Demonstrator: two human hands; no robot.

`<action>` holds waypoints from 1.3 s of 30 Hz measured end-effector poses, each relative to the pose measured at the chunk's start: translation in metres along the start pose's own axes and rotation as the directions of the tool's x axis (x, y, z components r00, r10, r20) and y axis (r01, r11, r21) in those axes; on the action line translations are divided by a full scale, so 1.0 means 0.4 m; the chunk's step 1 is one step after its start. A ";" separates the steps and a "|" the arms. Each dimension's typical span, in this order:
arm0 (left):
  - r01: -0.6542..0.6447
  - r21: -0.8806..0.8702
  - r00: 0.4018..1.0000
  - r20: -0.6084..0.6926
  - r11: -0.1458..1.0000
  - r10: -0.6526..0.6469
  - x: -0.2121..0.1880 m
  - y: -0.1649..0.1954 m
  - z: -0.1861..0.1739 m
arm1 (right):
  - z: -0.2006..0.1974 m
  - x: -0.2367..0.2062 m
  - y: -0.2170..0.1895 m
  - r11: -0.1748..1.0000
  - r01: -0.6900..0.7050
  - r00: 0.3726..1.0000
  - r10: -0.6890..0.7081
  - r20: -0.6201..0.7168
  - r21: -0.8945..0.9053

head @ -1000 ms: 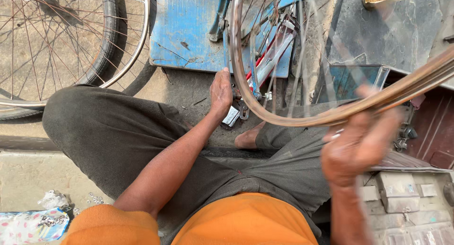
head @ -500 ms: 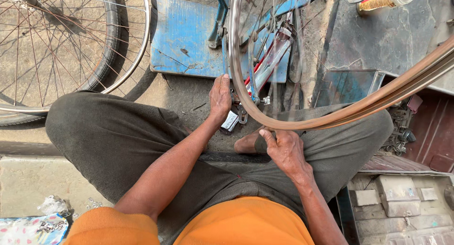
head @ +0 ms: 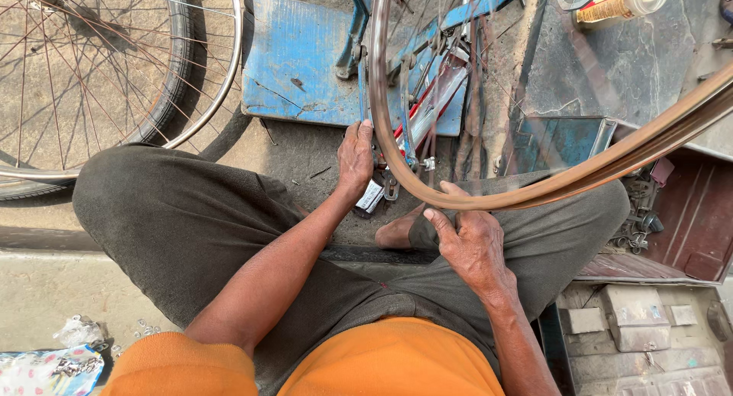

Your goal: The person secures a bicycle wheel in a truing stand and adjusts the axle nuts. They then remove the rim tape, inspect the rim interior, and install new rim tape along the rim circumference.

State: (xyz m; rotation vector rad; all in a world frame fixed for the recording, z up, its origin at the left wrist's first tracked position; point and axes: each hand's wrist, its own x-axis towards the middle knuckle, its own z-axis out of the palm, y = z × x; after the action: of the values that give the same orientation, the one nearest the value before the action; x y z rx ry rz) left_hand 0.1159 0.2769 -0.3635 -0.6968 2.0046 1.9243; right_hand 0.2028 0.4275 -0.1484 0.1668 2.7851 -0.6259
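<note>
Blurred along its whole arc: the wheel rim (head: 534, 193), streaked, spokes barely traceable. Cut off at left and top edges: the second bicycle wheel (head: 114, 83). Hidden behind the rim: fingertips of the left hand (head: 355, 159). Cropped at top: a yellow-labelled jar (head: 618, 0). Too small to identify: metal bits (head: 637, 228) beside the red box.

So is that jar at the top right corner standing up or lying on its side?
Lying on its side. The jar stretches flat across the grey slab, its pale lid end facing right rather than up at the camera.
</note>
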 end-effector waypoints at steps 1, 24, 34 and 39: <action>0.008 -0.008 1.000 0.005 1.000 -0.008 0.000 0.001 0.000 | -0.001 -0.001 0.001 0.999 -0.045 0.999 0.045 0.026 -0.010; -0.052 -0.013 0.998 -0.024 0.999 0.052 0.015 -0.037 0.010 | -0.091 -0.025 -0.042 0.921 0.263 0.950 -0.195 -0.244 0.289; 0.054 0.065 0.998 -0.013 0.996 -0.053 -0.001 0.010 -0.004 | -0.044 -0.028 0.005 0.775 0.261 0.959 -0.141 -0.246 0.575; -0.124 0.165 0.968 -0.199 0.978 0.156 0.066 0.153 -0.052 | -0.015 -0.022 0.095 0.709 -0.018 0.996 0.073 -0.048 0.705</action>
State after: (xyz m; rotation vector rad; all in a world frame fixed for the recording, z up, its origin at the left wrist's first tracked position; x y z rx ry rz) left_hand 0.0645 0.2522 -0.3231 -0.7658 2.3601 1.8132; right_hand 0.2163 0.4639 -0.1558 0.4148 2.4307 -1.6826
